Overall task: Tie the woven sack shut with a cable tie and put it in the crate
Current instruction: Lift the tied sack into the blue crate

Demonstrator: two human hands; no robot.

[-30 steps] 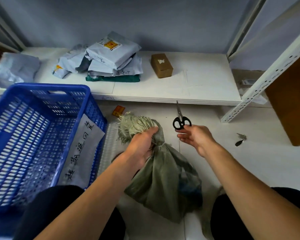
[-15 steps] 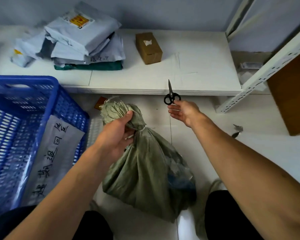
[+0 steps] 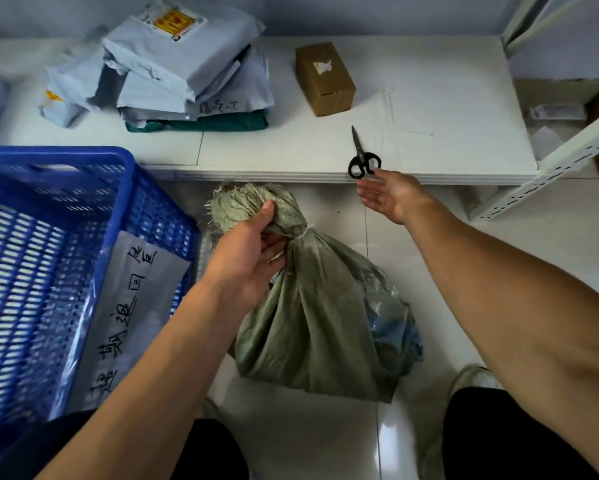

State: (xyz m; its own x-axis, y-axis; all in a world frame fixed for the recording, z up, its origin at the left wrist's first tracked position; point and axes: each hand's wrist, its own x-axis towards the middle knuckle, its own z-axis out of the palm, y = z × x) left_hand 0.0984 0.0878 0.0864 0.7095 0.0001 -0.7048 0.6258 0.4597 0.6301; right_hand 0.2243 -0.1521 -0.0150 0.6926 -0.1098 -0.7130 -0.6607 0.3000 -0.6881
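Note:
A grey-green woven sack [image 3: 319,317] stands on the tiled floor between my knees. Its neck is bunched, and a pale cable tie [image 3: 300,234] circles it. My left hand [image 3: 248,254] grips that neck just below the frayed top. My right hand [image 3: 390,197] hovers open, fingers spread, just below black scissors [image 3: 362,157] that lie on the front edge of the low white shelf [image 3: 429,133]; whether a fingertip touches the handles I cannot tell. The blue plastic crate [image 3: 49,258] stands on the left, right beside the sack.
On the shelf lie a stack of grey mail bags [image 3: 184,67] and a small brown cardboard box [image 3: 324,77]. A white perforated rack post [image 3: 554,161] slants down at the right. A paper label with handwriting [image 3: 128,306] hangs on the crate's wall.
My right hand carried the scissors forward, set them on the shelf edge and let go. The view has shifted closer to the shelf. My left hand keeps hold of the sack's neck.

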